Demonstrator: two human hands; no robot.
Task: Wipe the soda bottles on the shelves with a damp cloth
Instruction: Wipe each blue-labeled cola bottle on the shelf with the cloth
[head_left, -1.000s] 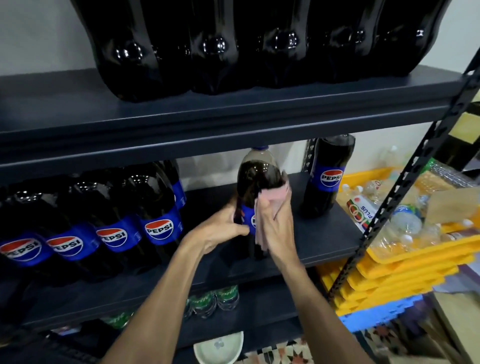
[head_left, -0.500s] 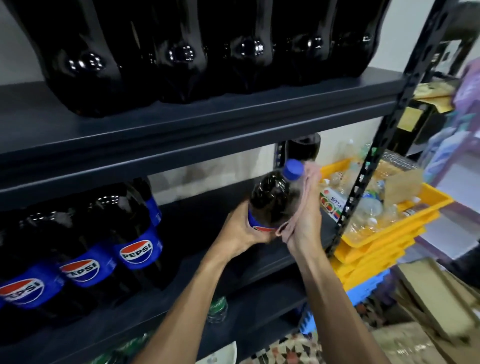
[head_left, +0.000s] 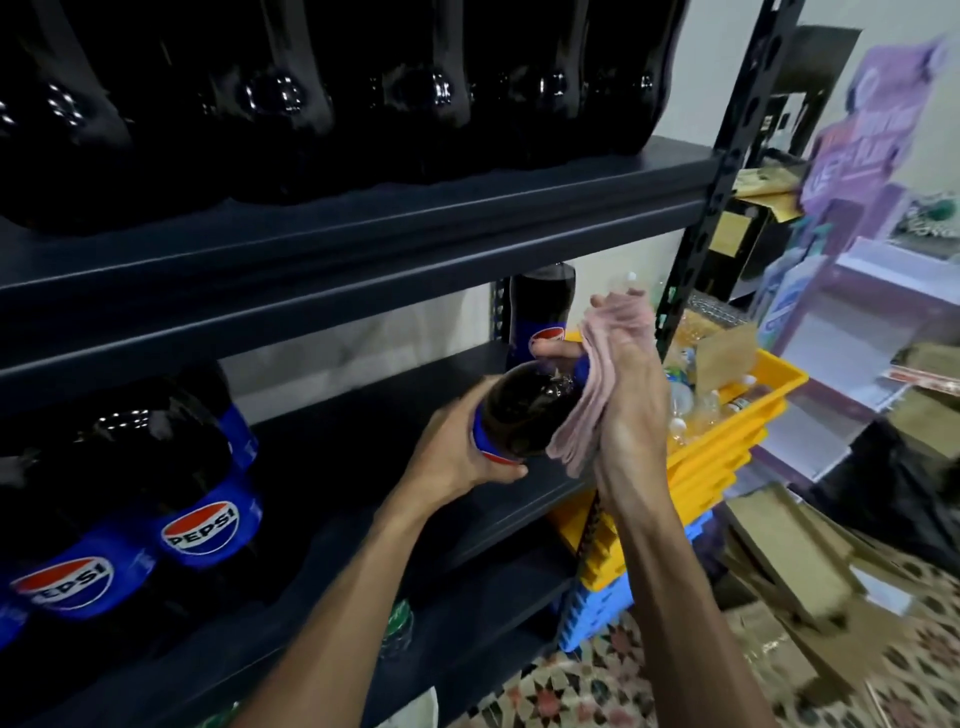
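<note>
Two hands (head_left: 457, 457) (head_left: 631, 415), one cloth (head_left: 576, 431), one held bottle (head_left: 524, 410).

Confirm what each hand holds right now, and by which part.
Left hand grips the Pepsi bottle round its labelled middle; right hand holds the pink cloth, bunched, against the bottle's cap end.

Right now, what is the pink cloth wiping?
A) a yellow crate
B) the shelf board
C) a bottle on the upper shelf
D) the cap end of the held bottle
D: the right hand wraps the pink cloth over the cap end of the bottle that the left hand grips.
</note>
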